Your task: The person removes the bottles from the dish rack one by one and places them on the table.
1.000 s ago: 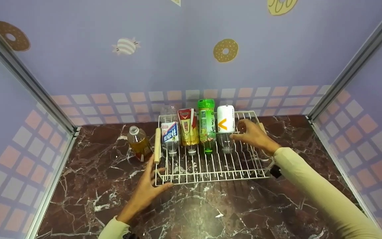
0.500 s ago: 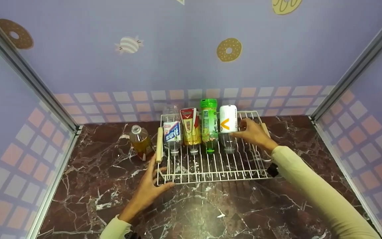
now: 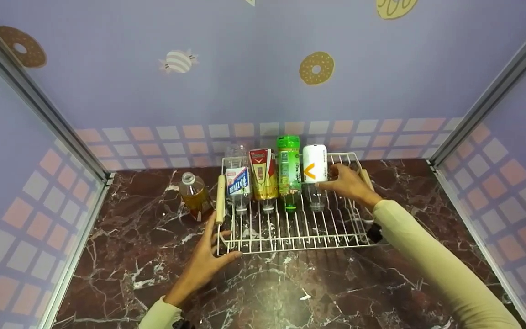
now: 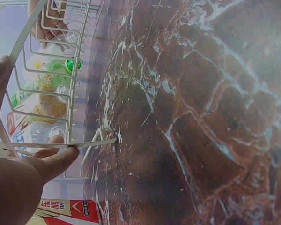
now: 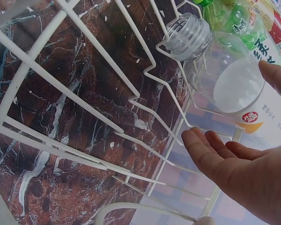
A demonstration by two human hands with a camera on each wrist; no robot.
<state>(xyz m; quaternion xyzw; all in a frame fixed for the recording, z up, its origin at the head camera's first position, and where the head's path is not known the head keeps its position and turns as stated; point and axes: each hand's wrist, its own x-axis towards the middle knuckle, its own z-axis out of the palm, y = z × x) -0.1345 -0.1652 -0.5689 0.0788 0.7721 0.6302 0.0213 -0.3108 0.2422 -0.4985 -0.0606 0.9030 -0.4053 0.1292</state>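
Note:
A white wire rack (image 3: 290, 244) with wooden handles holds several bottles, necks toward me. My left hand (image 3: 203, 256) grips its front left corner, with fingertips (image 4: 65, 161) against the wire. At the rack's right side, my right hand (image 3: 352, 185) is beside a clear bottle with a white label (image 3: 314, 164). Its thumb (image 5: 276, 77) is at the label and its other fingers are loosely extended over the wires. Left of that bottle lie a green bottle (image 3: 289, 169), a bottle with a red and yellow label (image 3: 264, 176) and a clear bottle with a blue and white label (image 3: 238, 183).
Outside the rack, a bottle of amber drink (image 3: 194, 194) stands uncapped on the left. Dark red marble-patterned tabletop (image 3: 263, 292) lies below. The patterned back wall (image 3: 263, 105) rises close behind the rack, with side walls left and right.
The head view shifts slightly. My right thumb and fingers have come marginally closer to the white-labelled bottle. My left hand keeps its hold on the rack, and the bottles stay in place.

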